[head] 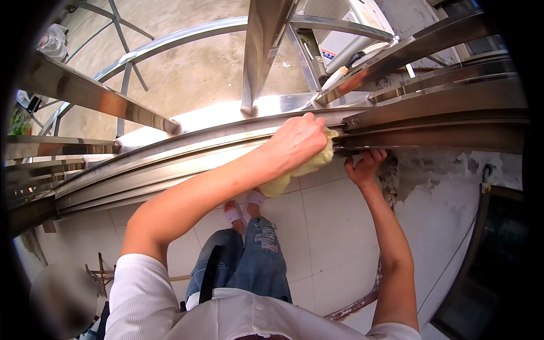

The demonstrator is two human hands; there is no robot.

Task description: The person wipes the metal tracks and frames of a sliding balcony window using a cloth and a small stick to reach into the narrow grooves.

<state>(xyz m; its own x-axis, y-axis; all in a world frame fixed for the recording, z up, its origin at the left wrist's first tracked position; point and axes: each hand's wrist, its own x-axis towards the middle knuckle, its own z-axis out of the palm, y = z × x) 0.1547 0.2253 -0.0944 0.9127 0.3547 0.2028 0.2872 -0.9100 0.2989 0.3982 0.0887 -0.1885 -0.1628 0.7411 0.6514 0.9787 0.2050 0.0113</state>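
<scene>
My left hand [299,136] grips a crumpled yellow cloth [312,166] over the metal track of a sliding window frame [204,154]. The cloth lies against the track where it meets the end of the sash rails [433,138], and part of it hangs below the sill's inner edge. A little to the right, my right hand [366,166] rests with its fingertips at the underside of the frame, next to the peeling wall. The fingertips partly disappear under the frame's edge, and I see nothing held there.
Beyond the track stand shiny metal window bars [265,55], with an air-conditioner unit [340,29] outside. Peeling plaster [416,187] covers the wall at right, near a dark-framed panel [484,255]. My feet in light slides [233,212] stand on pale floor tiles [340,221].
</scene>
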